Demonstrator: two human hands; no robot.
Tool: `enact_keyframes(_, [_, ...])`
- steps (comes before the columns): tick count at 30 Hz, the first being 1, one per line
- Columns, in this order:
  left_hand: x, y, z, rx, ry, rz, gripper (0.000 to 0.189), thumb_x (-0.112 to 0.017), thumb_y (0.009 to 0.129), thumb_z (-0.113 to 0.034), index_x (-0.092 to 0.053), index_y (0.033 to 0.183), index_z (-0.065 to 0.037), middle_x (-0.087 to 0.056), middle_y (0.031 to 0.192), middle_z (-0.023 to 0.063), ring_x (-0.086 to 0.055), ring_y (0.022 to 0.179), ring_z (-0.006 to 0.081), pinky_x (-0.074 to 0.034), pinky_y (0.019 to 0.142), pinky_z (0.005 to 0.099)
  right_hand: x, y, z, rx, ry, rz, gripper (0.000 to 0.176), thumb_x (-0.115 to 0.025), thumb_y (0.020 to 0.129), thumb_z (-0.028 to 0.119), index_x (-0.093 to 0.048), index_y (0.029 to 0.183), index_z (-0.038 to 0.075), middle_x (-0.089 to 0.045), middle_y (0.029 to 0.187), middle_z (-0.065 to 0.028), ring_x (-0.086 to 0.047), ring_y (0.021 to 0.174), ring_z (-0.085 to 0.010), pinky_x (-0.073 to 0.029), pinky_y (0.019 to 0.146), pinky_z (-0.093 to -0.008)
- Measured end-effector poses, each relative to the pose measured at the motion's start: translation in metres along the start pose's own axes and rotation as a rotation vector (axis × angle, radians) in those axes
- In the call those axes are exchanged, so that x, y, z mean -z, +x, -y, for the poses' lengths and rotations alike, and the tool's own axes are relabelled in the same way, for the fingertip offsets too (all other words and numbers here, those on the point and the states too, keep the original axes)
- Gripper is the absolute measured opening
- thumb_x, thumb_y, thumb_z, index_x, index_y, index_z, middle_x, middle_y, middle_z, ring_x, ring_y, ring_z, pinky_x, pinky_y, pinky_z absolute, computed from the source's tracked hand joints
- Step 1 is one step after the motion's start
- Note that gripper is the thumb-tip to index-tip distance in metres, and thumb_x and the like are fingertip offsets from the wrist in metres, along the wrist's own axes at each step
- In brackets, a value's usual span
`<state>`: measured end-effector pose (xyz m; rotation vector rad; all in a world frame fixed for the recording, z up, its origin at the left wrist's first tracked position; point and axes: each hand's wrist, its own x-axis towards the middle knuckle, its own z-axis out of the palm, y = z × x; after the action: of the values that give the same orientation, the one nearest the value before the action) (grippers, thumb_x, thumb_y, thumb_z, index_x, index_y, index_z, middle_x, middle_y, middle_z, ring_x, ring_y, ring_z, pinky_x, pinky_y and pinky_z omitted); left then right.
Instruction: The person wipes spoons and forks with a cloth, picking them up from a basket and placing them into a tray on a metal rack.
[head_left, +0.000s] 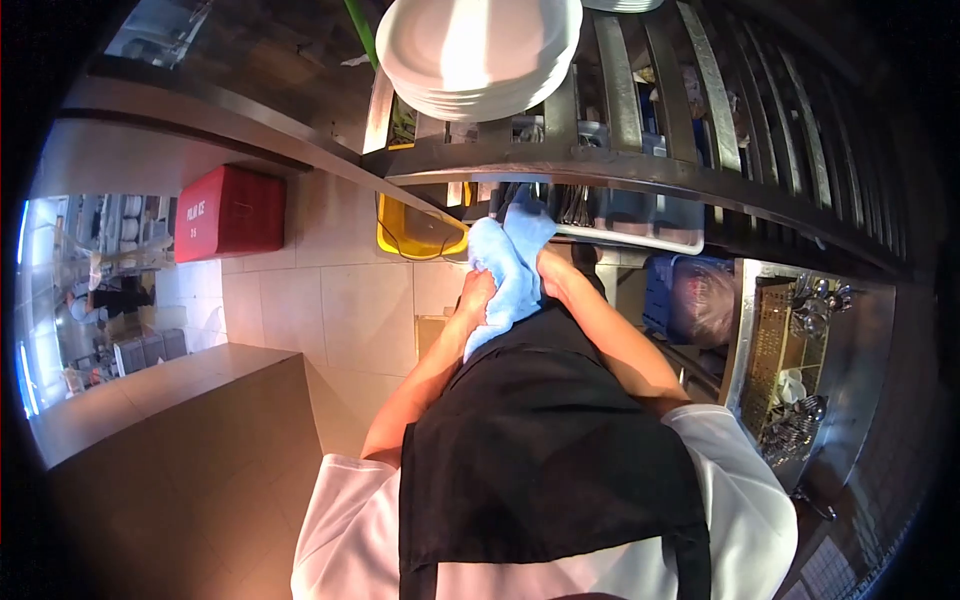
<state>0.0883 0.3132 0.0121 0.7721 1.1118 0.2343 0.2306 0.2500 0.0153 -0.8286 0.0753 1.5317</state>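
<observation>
A light blue cloth (512, 262) is bunched between my two hands, in front of the black apron. My left hand (478, 293) is closed on its left side, and part of the cloth hangs down below that hand. On the other side, my right hand (551, 272) is closed against the cloth, its fingers mostly hidden by the folds. The upper end of the cloth overlaps dark, thin shapes under the shelf edge. Just beyond it, a bundle of cutlery (576, 206) lies in a white-rimmed tray (672, 243).
Stacked white plates (480, 50) stand on a slatted metal shelf (620, 160). Below are a yellow bin (420, 232) and a blue crate (660, 290). A red ice box (232, 215) sits at left. Spoons and forks (795, 430) fill a rack at right. Another person (100, 303) is far left.
</observation>
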Motion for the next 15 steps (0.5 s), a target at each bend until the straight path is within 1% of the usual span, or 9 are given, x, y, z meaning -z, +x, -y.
enact_keyframes(2, [-0.008, -0.004, 0.002, 0.022, 0.153, 0.095, 0.034, -0.043, 0.089, -0.005, -0.063, 0.116, 0.003, -0.070, 0.104, 0.0137, -0.070, 0.088, 0.0252, -0.058, 0.077, 0.0394, 0.026, 0.025, -0.001, 0.110, -0.268, -0.232, 0.035, -0.057, 0.098, 0.028, -0.058, 0.123, 0.003, -0.063, 0.118, -0.0102, -0.062, 0.103, -0.0154, -0.054, 0.082, -0.0318])
enact_keyframes(4, [-0.022, -0.016, -0.004, 0.020, 0.112, 0.084, 0.033, -0.043, 0.089, -0.004, -0.065, 0.113, 0.003, -0.070, 0.100, 0.0129, -0.070, 0.083, 0.0248, -0.057, 0.073, 0.0386, 0.016, -0.003, 0.025, 0.195, -0.523, -0.343, 0.034, -0.057, 0.097, 0.027, -0.059, 0.123, 0.005, -0.063, 0.118, -0.0098, -0.063, 0.102, -0.0156, -0.054, 0.081, -0.0317])
enact_keyframes(5, [-0.026, -0.019, -0.008, -0.025, 0.148, 0.097, 0.037, -0.041, 0.085, -0.002, -0.064, 0.114, 0.004, -0.070, 0.100, 0.0138, -0.070, 0.085, 0.0252, -0.057, 0.075, 0.0380, 0.015, 0.000, 0.023, 0.223, -0.400, -0.385, 0.042, -0.054, 0.097, 0.041, -0.061, 0.121, 0.007, -0.067, 0.109, -0.0068, -0.065, 0.098, -0.0172, -0.053, 0.084, -0.0330])
enact_keyframes(6, [-0.031, -0.023, -0.014, -0.071, 0.188, 0.112, 0.041, -0.039, 0.081, 0.001, -0.063, 0.114, 0.005, -0.070, 0.101, 0.0147, -0.070, 0.087, 0.0256, -0.057, 0.077, 0.0374, 0.008, -0.004, 0.017, 0.226, -0.392, -0.392, 0.042, -0.054, 0.097, 0.041, -0.061, 0.121, 0.007, -0.067, 0.109, -0.0068, -0.065, 0.098, -0.0172, -0.053, 0.084, -0.0330])
enact_keyframes(8, [-0.042, -0.033, -0.028, -0.070, 0.314, 0.041, 0.043, -0.038, 0.079, 0.001, -0.063, 0.114, 0.006, -0.069, 0.100, 0.0153, -0.070, 0.086, 0.0250, -0.056, 0.076, 0.0364, -0.010, -0.014, 0.002, 0.203, -0.065, -0.300, 0.037, -0.055, 0.097, 0.029, -0.059, 0.126, 0.007, -0.062, 0.124, -0.0097, -0.060, 0.111, -0.0181, -0.050, 0.091, -0.0346])
enact_keyframes(10, [-0.019, -0.007, -0.006, -0.031, 0.275, -0.010, 0.045, -0.038, 0.078, -0.001, -0.062, 0.115, 0.008, -0.070, 0.100, 0.0156, -0.069, 0.087, 0.0250, -0.056, 0.077, 0.0362, -0.005, -0.017, -0.021, 0.265, -0.346, -0.423, 0.043, -0.047, 0.097, 0.025, -0.055, 0.135, 0.007, -0.057, 0.135, -0.0119, -0.052, 0.124, -0.0238, -0.040, 0.103, -0.0381])
enact_keyframes(12, [0.002, 0.022, 0.020, -0.029, 0.226, 0.012, 0.046, -0.037, 0.078, -0.003, -0.061, 0.116, 0.009, -0.069, 0.104, 0.0167, -0.069, 0.092, 0.0256, -0.056, 0.080, 0.0373, -0.005, -0.006, 0.005, 0.133, -0.576, -0.471, 0.041, -0.049, 0.094, 0.024, -0.059, 0.129, 0.004, -0.060, 0.130, -0.0136, -0.056, 0.119, -0.0244, -0.044, 0.099, -0.0386])
enact_keyframes(13, [0.006, 0.028, 0.026, -0.060, 0.141, -0.002, 0.043, -0.038, 0.082, -0.006, -0.061, 0.117, 0.005, -0.069, 0.101, 0.0160, -0.069, 0.086, 0.0270, -0.057, 0.075, 0.0399, 0.036, 0.045, -0.006, 0.087, -0.549, -0.416, 0.039, -0.051, 0.093, 0.024, -0.062, 0.123, 0.001, -0.063, 0.123, -0.0146, -0.061, 0.112, -0.0239, -0.049, 0.091, -0.0384])
enact_keyframes(15, [-0.012, 0.004, 0.005, -0.029, 0.041, -0.061, 0.039, -0.039, 0.091, -0.013, -0.060, 0.121, -0.001, -0.070, 0.101, 0.0157, -0.070, 0.082, 0.0294, -0.059, 0.072, 0.0422, 0.008, 0.028, 0.031, -0.061, -0.354, -0.274, 0.036, -0.058, 0.092, 0.028, -0.064, 0.115, 0.002, -0.065, 0.115, -0.0112, -0.062, 0.102, -0.0190, -0.051, 0.085, -0.0346])
